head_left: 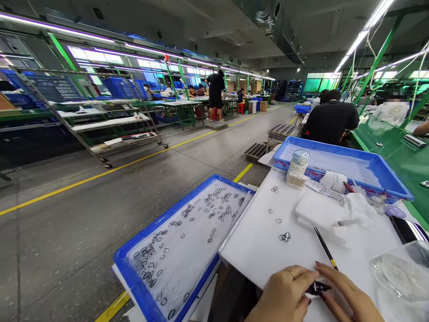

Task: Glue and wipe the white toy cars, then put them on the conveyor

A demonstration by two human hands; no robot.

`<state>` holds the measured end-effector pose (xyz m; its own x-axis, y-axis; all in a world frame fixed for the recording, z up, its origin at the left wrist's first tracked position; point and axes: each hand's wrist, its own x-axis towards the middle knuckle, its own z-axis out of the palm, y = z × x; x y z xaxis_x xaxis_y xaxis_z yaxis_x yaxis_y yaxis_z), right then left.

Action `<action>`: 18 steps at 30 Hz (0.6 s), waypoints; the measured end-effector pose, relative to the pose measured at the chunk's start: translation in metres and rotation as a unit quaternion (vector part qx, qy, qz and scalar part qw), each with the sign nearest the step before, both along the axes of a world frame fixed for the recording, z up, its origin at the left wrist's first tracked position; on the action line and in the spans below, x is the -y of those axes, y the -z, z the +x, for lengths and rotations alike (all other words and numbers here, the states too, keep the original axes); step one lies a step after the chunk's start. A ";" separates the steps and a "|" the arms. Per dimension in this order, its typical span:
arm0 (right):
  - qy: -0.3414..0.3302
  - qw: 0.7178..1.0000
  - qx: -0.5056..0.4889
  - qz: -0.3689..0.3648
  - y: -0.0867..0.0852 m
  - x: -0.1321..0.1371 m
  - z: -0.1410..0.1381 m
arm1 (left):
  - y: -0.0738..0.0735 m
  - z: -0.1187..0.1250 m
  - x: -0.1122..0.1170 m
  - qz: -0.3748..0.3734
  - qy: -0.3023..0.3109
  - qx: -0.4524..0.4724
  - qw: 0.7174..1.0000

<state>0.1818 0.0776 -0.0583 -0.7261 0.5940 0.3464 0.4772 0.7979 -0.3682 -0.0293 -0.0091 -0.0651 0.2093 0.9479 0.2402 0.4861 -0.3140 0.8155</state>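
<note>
My left hand (286, 293) and my right hand (346, 295) meet at the near edge of a white board (264, 241). Both pinch a small dark part (317, 288) between their fingertips. A thin black stick with a yellow band (325, 247) lies on the board just beyond my right hand. A few small rings (284, 237) lie loose on the board farther out. To my left, a blue tray (147, 264) lined with white paper holds several of the same small rings.
A second blue tray (348, 156) sits behind the board, with a jar (298, 163) and cotton swabs in front. White cloths (335, 212) lie at right, a clear bag (402, 273) at the near right. A person in black (330, 120) sits ahead. Racks line the aisle at left.
</note>
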 end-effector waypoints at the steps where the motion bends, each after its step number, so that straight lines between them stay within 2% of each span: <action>1: 0.024 1.000 -0.004 0.006 0.000 -0.002 0.001 | 0.006 0.008 0.000 -0.007 -0.019 -0.015 1.000; 5: 0.098 0.995 0.003 0.007 0.007 -0.010 0.014 | 0.024 0.036 -0.002 -0.075 -0.057 -0.095 0.991; 7: 0.098 0.995 0.010 -0.016 0.009 -0.011 0.022 | 0.025 0.038 -0.003 -0.092 -0.026 -0.103 0.990; 9: 0.118 0.992 -0.007 -0.042 0.006 -0.011 0.030 | 0.019 0.029 -0.005 -0.060 0.029 -0.095 0.993; 11: 0.241 0.967 -0.074 -0.030 -0.001 -0.012 0.037 | 0.009 0.016 -0.009 0.002 0.088 -0.088 0.992; 13: 0.380 0.915 -0.133 -0.008 -0.014 -0.016 0.036 | 0.001 0.006 -0.014 0.038 0.124 -0.080 0.988; 14: 0.421 0.896 -0.140 -0.001 -0.021 -0.021 0.032 | -0.001 0.004 -0.016 0.041 0.130 -0.075 0.988; 15: 0.435 0.890 -0.133 -0.001 -0.027 -0.026 0.027 | -0.001 0.004 -0.017 0.037 0.128 -0.066 0.989; 18: 0.392 0.914 -0.090 -0.043 -0.040 -0.046 0.007 | 0.005 0.013 -0.019 0.025 0.086 -0.030 0.995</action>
